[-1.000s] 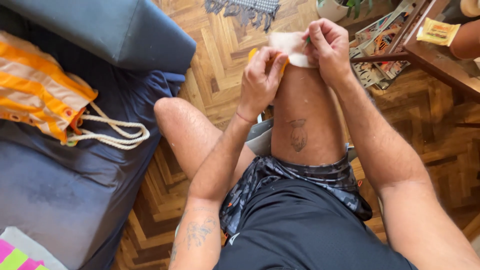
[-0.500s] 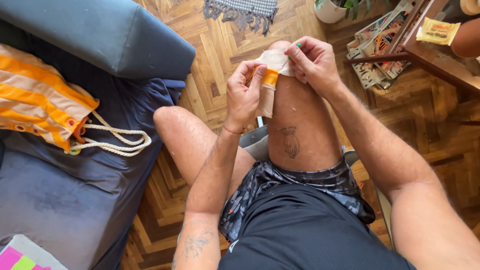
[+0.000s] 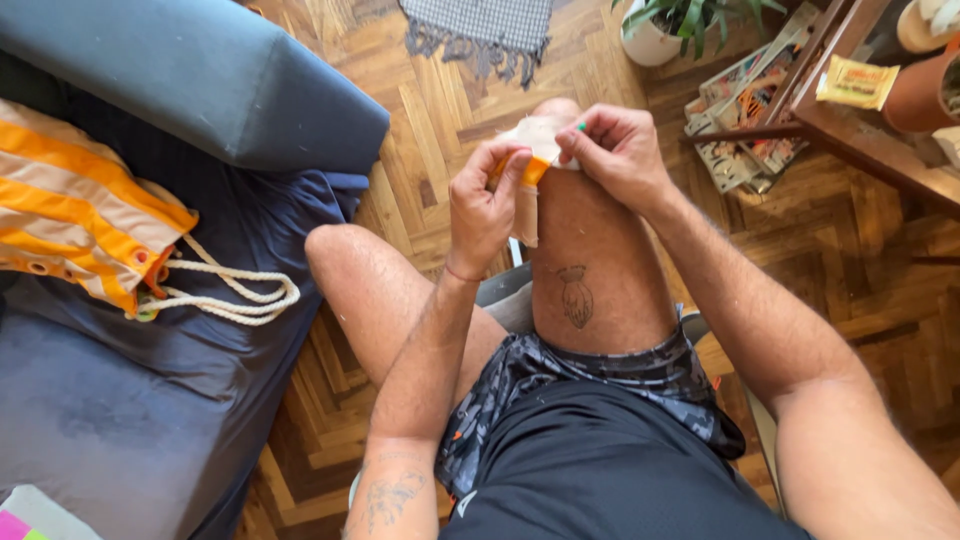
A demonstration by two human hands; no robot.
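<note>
Head view: both hands, left (image 3: 483, 208) and right (image 3: 617, 152), pinch a bandage strip (image 3: 532, 170) shut-fingered on the knee (image 3: 560, 190).

yellow flat packet (image 3: 857, 82) | on wooden table (image 3: 860, 150), top right | printed magazines (image 3: 745, 120) | floor beneath

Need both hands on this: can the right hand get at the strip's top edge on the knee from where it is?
Probably yes. The right hand already pinches the pale strip on the raised knee, beside the left hand; nothing lies between.

Both hands (image 3: 555, 175) on knee bandage (image 3: 535, 150)
</note>
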